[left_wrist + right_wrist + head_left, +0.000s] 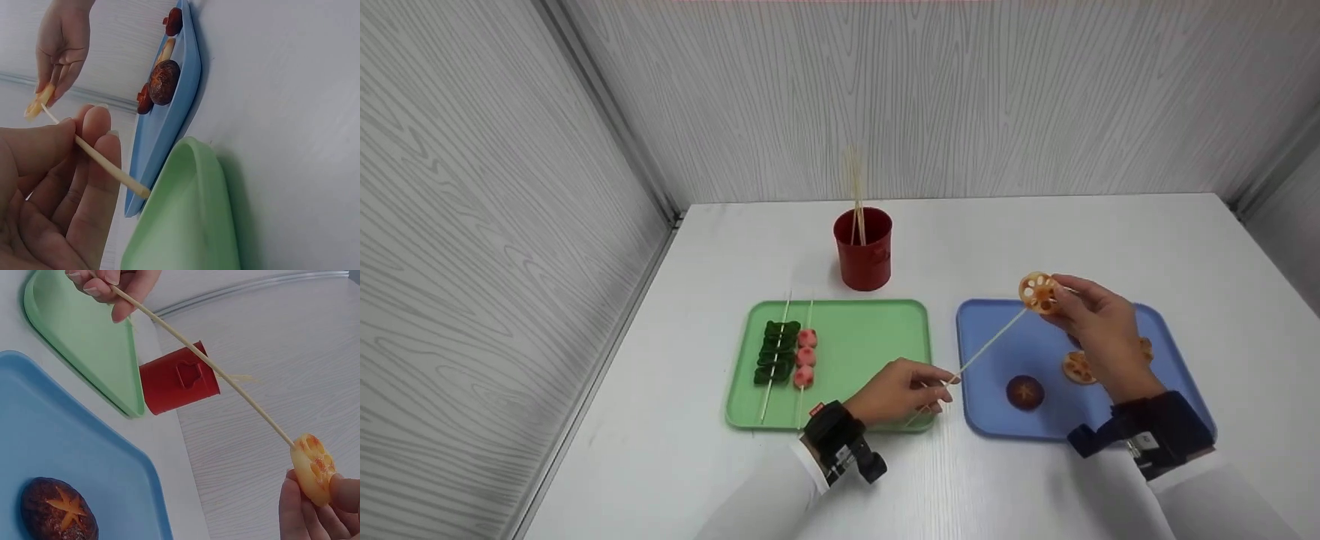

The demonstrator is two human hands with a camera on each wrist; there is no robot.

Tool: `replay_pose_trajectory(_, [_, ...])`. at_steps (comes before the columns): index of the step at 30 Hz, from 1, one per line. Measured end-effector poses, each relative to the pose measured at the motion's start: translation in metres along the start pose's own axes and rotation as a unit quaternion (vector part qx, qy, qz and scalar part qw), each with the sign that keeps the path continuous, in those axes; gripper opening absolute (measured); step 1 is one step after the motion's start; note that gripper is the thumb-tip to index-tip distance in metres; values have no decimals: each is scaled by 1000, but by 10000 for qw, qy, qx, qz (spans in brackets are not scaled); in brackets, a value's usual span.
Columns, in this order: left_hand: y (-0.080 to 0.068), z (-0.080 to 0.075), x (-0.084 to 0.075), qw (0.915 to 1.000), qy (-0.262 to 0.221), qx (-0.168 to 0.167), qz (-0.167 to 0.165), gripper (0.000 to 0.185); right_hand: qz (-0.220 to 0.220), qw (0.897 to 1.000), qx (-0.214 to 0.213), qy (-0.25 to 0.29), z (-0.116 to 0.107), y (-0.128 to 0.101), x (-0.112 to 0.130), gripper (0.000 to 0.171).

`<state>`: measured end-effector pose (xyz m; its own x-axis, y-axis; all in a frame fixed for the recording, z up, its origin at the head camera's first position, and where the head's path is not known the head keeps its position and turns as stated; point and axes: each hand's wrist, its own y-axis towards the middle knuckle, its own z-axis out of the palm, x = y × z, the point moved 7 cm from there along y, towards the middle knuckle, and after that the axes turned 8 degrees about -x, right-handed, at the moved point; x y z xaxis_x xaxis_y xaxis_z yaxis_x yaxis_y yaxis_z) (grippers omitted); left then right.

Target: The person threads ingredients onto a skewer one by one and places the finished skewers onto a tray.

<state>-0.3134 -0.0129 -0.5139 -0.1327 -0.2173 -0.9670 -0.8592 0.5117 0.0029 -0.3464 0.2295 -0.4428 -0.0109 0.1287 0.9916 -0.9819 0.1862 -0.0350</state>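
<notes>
My left hand (pixel 904 391) pinches the lower end of a thin bamboo skewer (pixel 988 343) at the green tray's right edge; its fingers (pixel 90 146) curl round the stick. The skewer slants up and right to a lotus root slice (pixel 1039 292), which my right hand (pixel 1091 322) pinches above the blue tray (pixel 982 420). In the right wrist view the skewer (pixel 208 365) meets the edge of the lotus slice (pixel 313 467). On the blue tray lie a mushroom (pixel 1024 392) and more lotus slices (pixel 1078 367).
The green tray (pixel 877 337) holds two filled skewers, one of green pieces (pixel 776 351), one of pink pieces (pixel 805 357). A red cup (pixel 863 248) with several spare skewers stands behind the trays. Grey walls close the table at left and back.
</notes>
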Motion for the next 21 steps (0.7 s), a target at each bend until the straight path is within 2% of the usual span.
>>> replay_pose_trajectory(6, [-1,-2,-4,9999,-53,-104,14,27,46,9992,325,211,14,-2,-7,40])
replay_pose_trajectory(12, [1,-1,-3,9997,-84,-227,-32,26,127,9992,344,-182,22,-5,-15,52])
replay_pose_trajectory(16, [2,-2,-5,9994,-71,-323,-61,27,209,9982,425,-363,29,-8,-19,55])
replay_pose_trajectory(21, [3,-2,-10,9993,-35,-374,66,28,301,9958,576,-651,40,-13,-24,55])
